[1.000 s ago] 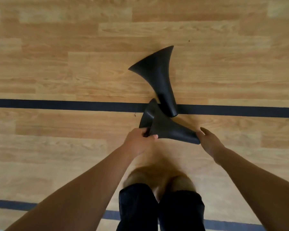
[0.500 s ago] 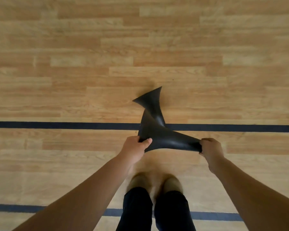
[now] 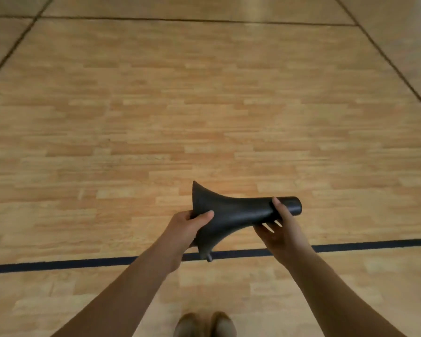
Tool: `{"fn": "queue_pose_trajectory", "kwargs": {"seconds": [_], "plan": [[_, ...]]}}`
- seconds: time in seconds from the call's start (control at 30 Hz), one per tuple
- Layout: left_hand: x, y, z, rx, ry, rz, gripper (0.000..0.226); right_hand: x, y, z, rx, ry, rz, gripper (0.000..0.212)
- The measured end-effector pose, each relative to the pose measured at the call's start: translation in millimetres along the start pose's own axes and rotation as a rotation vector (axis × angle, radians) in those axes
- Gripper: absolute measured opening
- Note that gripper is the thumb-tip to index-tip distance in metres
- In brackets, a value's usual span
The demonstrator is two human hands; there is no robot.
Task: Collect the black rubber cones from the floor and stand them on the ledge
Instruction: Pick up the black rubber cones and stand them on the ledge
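I hold one black rubber cone (image 3: pixel 238 212) sideways above the wooden floor, its flared base to the left and its narrow tip to the right. My left hand (image 3: pixel 185 227) grips the edge of the base, thumb on top. My right hand (image 3: pixel 282 232) cups the narrow neck from below, thumb over it, and the tip sticks out past it. A small nub hangs from the base's lower corner. No other cone and no ledge is in view.
A dark painted line (image 3: pixel 58 263) crosses the wooden floor just below my hands. More dark lines (image 3: pixel 192 19) run across the far floor and down both sides. My shoes (image 3: pixel 204 324) show at the bottom edge.
The cone has come up off the floor in both hands, and my view has risen from straight down to looking forward. The second cone that lay behind it has left the view.
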State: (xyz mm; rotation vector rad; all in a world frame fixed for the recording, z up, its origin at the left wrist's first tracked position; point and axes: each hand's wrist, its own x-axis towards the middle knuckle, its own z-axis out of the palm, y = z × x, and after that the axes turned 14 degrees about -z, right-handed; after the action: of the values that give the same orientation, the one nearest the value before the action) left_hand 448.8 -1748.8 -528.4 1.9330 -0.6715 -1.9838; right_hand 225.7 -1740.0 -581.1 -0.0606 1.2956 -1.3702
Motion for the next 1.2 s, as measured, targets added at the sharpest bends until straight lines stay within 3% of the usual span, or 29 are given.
{"fn": "queue_pose_trajectory", "kwargs": {"seconds": [0.17, 0.27, 0.4, 0.57, 0.83, 1.2], "plan": [[-96, 82, 16, -0.054, -0.048, 0.211, 0.036, -74, -95, 26, 0.158, -0.044, -0.173, 0.051], [-125, 115, 21, -0.021, 0.038, 0.361, 0.032, -114, -139, 32, 0.234, -0.059, -0.287, 0.041], [-136, 122, 37, 0.123, 0.03, 0.302, 0.038, -164, -174, 32, 0.321, -0.07, -0.404, 0.045], [-143, 117, 66, 0.021, -0.305, 0.194, 0.019, -213, -191, 24, 0.428, 0.017, -0.533, 0.044], [-169, 132, 112, 0.139, -0.693, 0.235, 0.02, -283, -174, -15, 0.735, 0.364, -0.727, 0.042], [-257, -20, 205, 0.675, -1.089, 0.05, 0.025, -452, -67, -143, 0.977, 0.857, -1.028, 0.04]]}}
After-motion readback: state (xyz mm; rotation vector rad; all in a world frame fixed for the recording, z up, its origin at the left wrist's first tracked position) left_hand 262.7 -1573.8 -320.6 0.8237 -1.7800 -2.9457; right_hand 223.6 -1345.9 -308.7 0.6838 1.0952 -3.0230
